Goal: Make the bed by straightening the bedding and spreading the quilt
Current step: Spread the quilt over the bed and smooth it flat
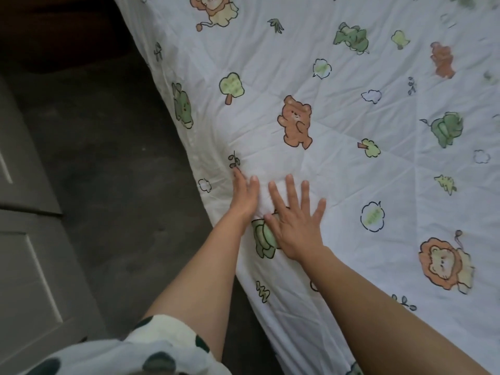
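Observation:
A white quilt (338, 125) printed with cartoon bears, lions, green animals and trees lies spread over the bed and fills the right and upper part of the view. Its left edge drapes down over the bed's side. My left hand (244, 194) lies flat with straight fingers on the quilt close to that edge. My right hand (296, 220) rests just to its right, palm down, fingers spread and straight, partly covering a green animal print. Light creases run through the fabric around both hands.
A dark floor (113, 163) runs along the bed's left side. Grey panelled doors (29, 253) stand at the far left. My spotted white sleeve (151, 347) shows at the bottom.

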The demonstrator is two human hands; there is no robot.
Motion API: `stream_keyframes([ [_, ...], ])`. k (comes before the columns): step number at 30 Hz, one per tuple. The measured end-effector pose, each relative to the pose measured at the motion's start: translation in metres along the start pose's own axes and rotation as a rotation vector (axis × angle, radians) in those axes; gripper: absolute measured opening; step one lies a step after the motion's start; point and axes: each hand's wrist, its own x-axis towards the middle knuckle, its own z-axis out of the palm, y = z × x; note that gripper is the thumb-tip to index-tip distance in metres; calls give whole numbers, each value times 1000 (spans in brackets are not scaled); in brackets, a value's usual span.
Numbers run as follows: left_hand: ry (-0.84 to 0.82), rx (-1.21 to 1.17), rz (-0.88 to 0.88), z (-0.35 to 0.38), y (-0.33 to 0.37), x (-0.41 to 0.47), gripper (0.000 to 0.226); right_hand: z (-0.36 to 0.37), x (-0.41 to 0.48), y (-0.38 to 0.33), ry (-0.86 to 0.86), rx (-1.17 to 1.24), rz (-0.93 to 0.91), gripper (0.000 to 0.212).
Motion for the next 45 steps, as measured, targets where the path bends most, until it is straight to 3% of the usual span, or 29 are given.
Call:
stream_keyframes([
  [6, 104, 61, -45, 14, -4, 16, 73, 5, 10, 6, -106, 87, -27, 65],
  [11, 245, 375, -6, 33, 19, -10, 72, -22, -5, 23, -59, 131, -60, 59],
  [19, 150, 724, 183, 90, 56, -74, 61, -75, -66, 80, 72, 105, -36, 55],
  [27, 106, 1012, 443, 172, 82, -188, 56, -136, -185, 159, 212, 88, -7, 48],
  [36, 105, 1162, 659, 278, 99, -372, 52, -203, -375, 251, 313, 48, 40, 45],
  [45, -45, 1241, 917, 373, 127, -466, 43, -255, -480, 316, 395, 70, 193, 43],
])
